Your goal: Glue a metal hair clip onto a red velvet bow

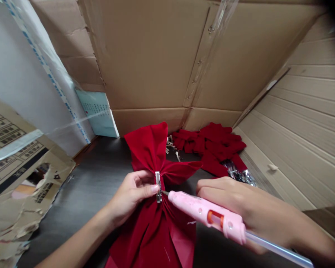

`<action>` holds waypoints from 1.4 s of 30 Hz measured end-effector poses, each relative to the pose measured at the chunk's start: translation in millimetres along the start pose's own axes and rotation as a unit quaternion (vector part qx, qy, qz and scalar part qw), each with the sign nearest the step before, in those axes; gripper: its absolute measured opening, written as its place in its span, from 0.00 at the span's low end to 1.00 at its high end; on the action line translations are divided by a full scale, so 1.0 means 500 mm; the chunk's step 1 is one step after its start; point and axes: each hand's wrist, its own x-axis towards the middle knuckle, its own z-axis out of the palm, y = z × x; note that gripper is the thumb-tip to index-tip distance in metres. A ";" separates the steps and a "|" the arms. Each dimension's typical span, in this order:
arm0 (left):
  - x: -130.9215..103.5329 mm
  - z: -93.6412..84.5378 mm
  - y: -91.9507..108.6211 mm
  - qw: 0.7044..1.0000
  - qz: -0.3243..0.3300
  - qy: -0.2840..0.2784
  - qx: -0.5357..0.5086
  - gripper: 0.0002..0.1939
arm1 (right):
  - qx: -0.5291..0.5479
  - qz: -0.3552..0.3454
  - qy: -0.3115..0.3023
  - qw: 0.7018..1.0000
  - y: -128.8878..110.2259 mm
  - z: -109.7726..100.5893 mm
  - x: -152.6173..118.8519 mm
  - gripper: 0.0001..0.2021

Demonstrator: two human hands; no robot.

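My left hand [138,190] pinches a large red fabric bow [150,149] at its gathered middle, the thumb pressing on a silver metal hair clip [158,182]. The clip lies lengthwise over the bow's centre band. My right hand [229,197] is closed round a pink hot glue gun [201,208], with a clear glue stick [279,247] sticking out of its back. The gun's nozzle is at the clip's right edge; whether it touches cannot be made out. Long red tails of the bow hang toward me.
Behind the bow are a heap of red fabric pieces [217,141] and several loose metal clips [173,145] on the dark table [95,178]. Shiny clear plastic packaging [240,173] lies at right. Cardboard walls [156,56] enclose the back and sides; a pale blue booklet [97,113] leans at left.
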 end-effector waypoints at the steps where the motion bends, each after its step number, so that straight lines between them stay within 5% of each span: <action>1: 0.000 0.000 0.000 1.000 0.000 -0.001 -0.001 0.14 | 0.002 0.000 0.000 1.000 0.001 0.000 -0.002 0.07; 23: 0.002 -0.004 -0.003 1.000 -0.008 -0.001 -0.003 0.16 | 0.018 0.003 -0.008 1.000 0.003 0.003 -0.007 0.05; 31: 0.006 -0.013 -0.003 0.998 -0.019 0.012 -0.060 0.18 | 0.014 0.014 0.084 0.996 0.025 -0.004 -0.023 0.05; 42: 0.006 -0.013 -0.001 0.992 -0.040 -0.001 -0.116 0.17 | 0.005 0.000 0.077 0.997 0.027 0.002 -0.026 0.05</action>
